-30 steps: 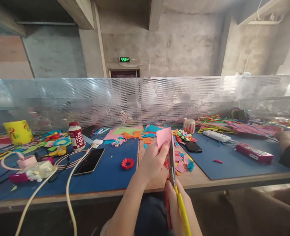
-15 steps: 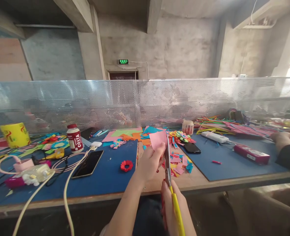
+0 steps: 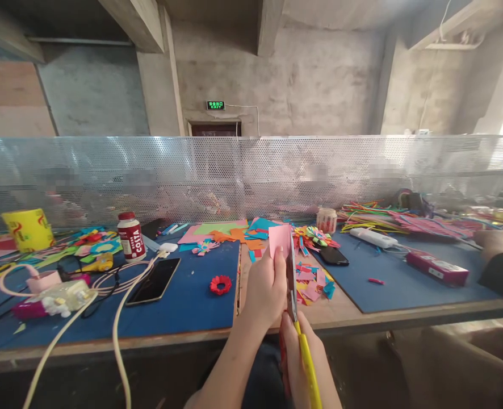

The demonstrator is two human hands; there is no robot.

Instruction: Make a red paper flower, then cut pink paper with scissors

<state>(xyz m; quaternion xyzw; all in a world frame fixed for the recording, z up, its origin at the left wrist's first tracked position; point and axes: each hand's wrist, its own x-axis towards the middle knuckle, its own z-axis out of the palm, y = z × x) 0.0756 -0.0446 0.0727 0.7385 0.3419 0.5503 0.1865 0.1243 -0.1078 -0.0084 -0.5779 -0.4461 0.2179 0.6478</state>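
Note:
My left hand (image 3: 271,284) pinches a pink piece of paper (image 3: 279,238) upright over the middle of the table. Closed around the handles of yellow-handled scissors (image 3: 293,284), my right hand (image 3: 296,346) is just below and to the right. The blades point up along the right edge of the paper. Behind and to the right lie small pink, blue and orange scraps (image 3: 313,284). A red paper ring (image 3: 220,285) rests on the blue mat to the left of my hands.
Phones (image 3: 154,281) (image 3: 334,255), cables and a red-capped bottle (image 3: 131,237) lie around. A jar (image 3: 327,220) stands behind. Another person's hand (image 3: 494,244) is at the far right, near pink strips (image 3: 434,225). A perforated screen (image 3: 268,176) runs along the back.
My left hand has turned, and the pink paper in it now looks narrower and more upright. My right hand with the scissors has hardly moved.

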